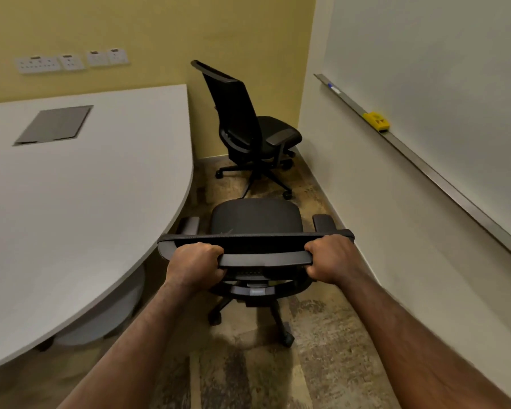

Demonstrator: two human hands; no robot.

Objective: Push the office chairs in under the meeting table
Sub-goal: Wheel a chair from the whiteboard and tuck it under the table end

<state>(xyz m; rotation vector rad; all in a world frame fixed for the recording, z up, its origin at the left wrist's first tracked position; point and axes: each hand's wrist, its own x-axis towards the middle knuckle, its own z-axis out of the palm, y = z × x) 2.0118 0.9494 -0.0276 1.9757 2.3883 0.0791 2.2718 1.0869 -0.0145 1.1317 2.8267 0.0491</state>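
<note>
Both bare forearms outstretched, left hand [194, 265] and right hand [331, 261] in closed, knuckles-up grip.

table [71, 202] left, near chair [255, 219] beside it, second chair [248, 125] behind

Yellow wall [148, 28] at 12 o'clock, carrying a row of white sockets [71, 61] at 11 o'clock. Off-white wall [366, 202] at 3 o'clock, meeting the yellow one in a corner near 1 o'clock. Whiteboard [440, 69] on it, with a metal ledge [425, 169] below; a marker [334, 89] and a yellow eraser [376, 121] lie on the ledge. Carpet [248, 379] at 6 o'clock, mottled brown and grey. Light dim and even.
</note>
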